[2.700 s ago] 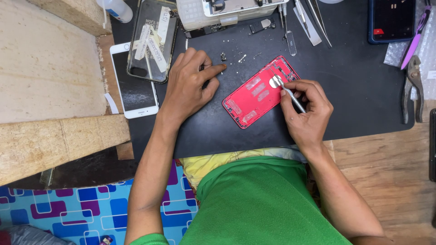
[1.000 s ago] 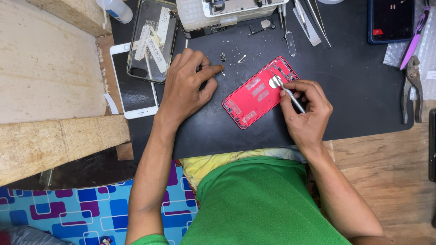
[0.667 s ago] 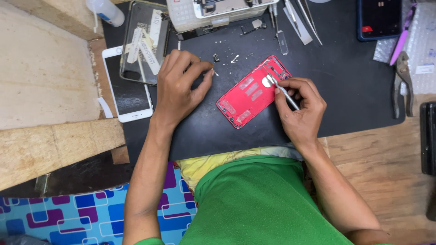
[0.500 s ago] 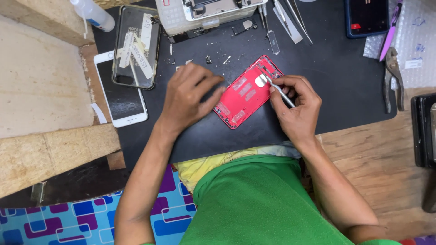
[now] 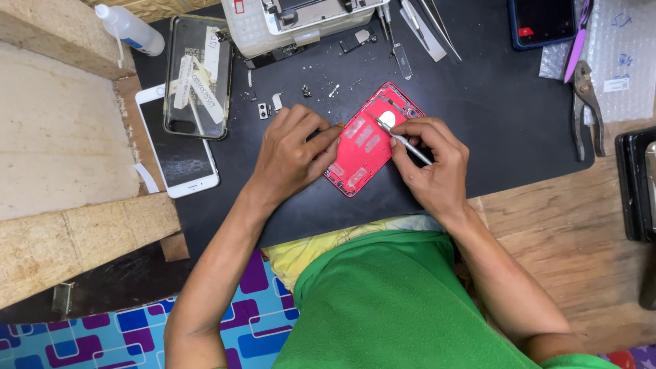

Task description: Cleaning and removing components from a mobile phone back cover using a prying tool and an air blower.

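At the middle of the black mat (image 5: 478,137) that covers my work surface, a red phone rear housing (image 5: 365,147) lies inside-up and aslant, its camera end toward the far edge. My left hand (image 5: 294,154) lies across its near-left end, fingers curled and pressing down, gripping nothing but the housing's edge. My right hand (image 5: 430,160) is closed in a pen grip on a thin metal tool (image 5: 403,140), whose tip rests just beside the round pale part (image 5: 387,118) in the upper half of the shell.

Doing this well, as I judge it, means keeping the left hand's weight steady so the shell cannot swivel on the mat, and holding the tool at a low angle with light pressure, since a slip could gouge the shell's interior. The heel of my right hand rests on the mat, which should steady the tip.

Loose screws and small brackets (image 5: 273,106) lie scattered just beyond my left hand, near enough to be swept aside by a careless knuckle. Farther left, a white-framed phone (image 5: 181,160) lies under a clear case (image 5: 198,75) at the mat's left edge. Tweezers (image 5: 427,20) lie along the far edge, and pliers (image 5: 586,102) sit at the right edge, well apart from the work.
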